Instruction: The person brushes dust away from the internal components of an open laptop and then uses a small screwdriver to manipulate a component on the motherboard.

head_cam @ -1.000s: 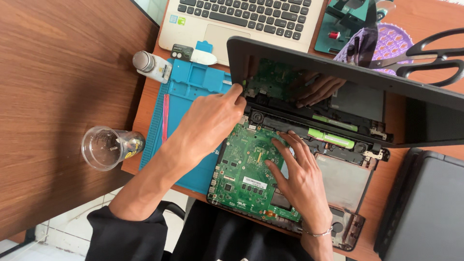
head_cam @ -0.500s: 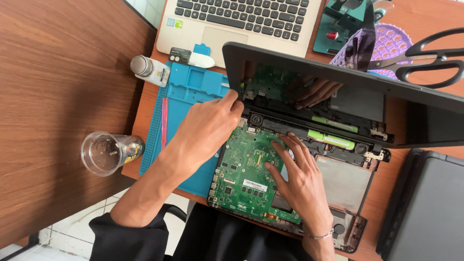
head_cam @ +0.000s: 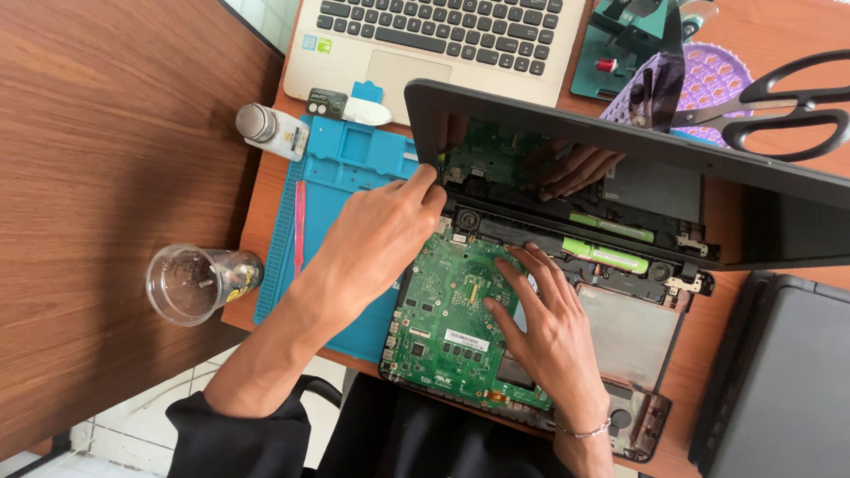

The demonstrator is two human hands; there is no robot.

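The opened black laptop with its bare green circuit board [head_cam: 447,323] lies in front of me, its long axis slanting from my lower left to upper right, its dark glossy screen lid [head_cam: 620,168] tilted up on the far side. It sits partly on a blue silicone repair mat [head_cam: 341,177] over a brown wooden desk [head_cam: 115,142]. My left hand [head_cam: 376,243] pinches at the lid's corner near the hinge. My right hand [head_cam: 544,327] lies flat, fingers spread, pressing on the board.
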